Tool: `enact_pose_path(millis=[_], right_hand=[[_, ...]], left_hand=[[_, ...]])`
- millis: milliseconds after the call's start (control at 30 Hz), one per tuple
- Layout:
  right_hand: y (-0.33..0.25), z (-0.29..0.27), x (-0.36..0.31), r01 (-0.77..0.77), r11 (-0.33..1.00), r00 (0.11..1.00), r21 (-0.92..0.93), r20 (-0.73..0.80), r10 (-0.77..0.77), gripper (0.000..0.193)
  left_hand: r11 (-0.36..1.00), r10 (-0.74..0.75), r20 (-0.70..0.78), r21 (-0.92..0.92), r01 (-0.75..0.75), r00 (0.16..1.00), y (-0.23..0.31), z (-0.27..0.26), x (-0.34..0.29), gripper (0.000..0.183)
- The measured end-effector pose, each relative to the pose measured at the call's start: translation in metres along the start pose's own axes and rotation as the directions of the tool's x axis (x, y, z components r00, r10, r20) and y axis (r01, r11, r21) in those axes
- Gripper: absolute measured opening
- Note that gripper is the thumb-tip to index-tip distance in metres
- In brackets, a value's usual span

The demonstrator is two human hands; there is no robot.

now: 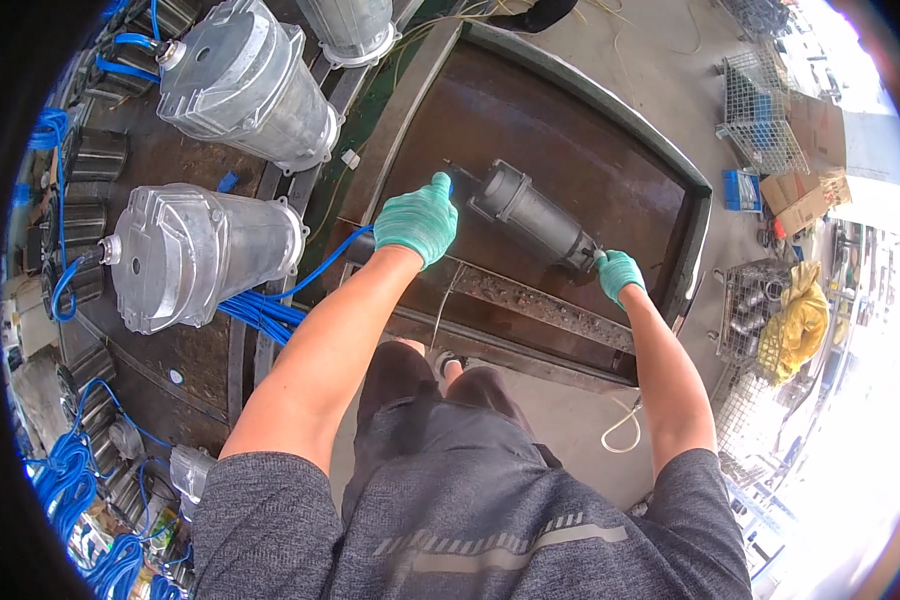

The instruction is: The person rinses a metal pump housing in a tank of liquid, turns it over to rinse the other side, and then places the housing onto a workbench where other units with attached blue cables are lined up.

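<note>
A dark grey cylindrical motor body (pixel 538 215), with a flanged collar at its upper-left end, lies tilted over a brown-bottomed metal tray (pixel 560 110). My right hand (pixel 620 275), in a green glove, is closed on the narrow bracket-like end of that motor body. My left hand (pixel 418 220), also gloved in green, is closed near the flanged end, apart from it. A blue cable (pixel 335 258) runs up from the left to this hand, and a bit of blue shows beside its fingers. The fingertips' exact hold is partly hidden.
Large silvery cast housings (pixel 205 255) lie on the bench at left, with blue cable bundles (pixel 65 480) further out. A pitted metal bar (pixel 540 305) crosses the tray's near side. Wire cages (pixel 760 110), cardboard boxes (pixel 810 200) and a yellow sack (pixel 795 320) stand at right.
</note>
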State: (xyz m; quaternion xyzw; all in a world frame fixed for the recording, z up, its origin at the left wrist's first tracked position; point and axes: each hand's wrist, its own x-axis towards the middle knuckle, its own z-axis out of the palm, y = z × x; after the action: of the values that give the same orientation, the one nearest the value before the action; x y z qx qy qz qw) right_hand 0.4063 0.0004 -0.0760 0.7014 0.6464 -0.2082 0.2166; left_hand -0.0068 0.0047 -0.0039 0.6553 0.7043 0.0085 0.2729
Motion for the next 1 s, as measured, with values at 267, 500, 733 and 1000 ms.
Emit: enact_pose_path(millis=[267,500,733,1000], right_hand=[[-0.006,-0.005,-0.01,-0.005,0.998,0.999,0.06,-0.048,0.008,0.048],[-0.006,-0.006,-0.006,-0.033,0.995,0.999,0.09,-0.018,0.034,0.042],[-0.002,0.0,-0.003,-0.025,0.996,0.999,0.091,-0.04,0.029,0.042],[-0.006,-0.002,-0.006,-0.044,0.996,0.998,0.072,-0.041,0.047,0.044]], left_hand=[[1.0,-0.013,0.041,-0.009,0.013,0.999,0.002,-0.008,-0.002,0.039],[1.0,0.007,-0.018,-0.022,-0.007,1.0,-0.001,-0.002,-0.003,0.035],[1.0,0.009,-0.029,-0.016,-0.01,1.0,-0.001,-0.001,-0.002,0.034],[0.999,0.031,-0.066,-0.006,-0.031,0.997,-0.004,0.007,0.0,0.033]])
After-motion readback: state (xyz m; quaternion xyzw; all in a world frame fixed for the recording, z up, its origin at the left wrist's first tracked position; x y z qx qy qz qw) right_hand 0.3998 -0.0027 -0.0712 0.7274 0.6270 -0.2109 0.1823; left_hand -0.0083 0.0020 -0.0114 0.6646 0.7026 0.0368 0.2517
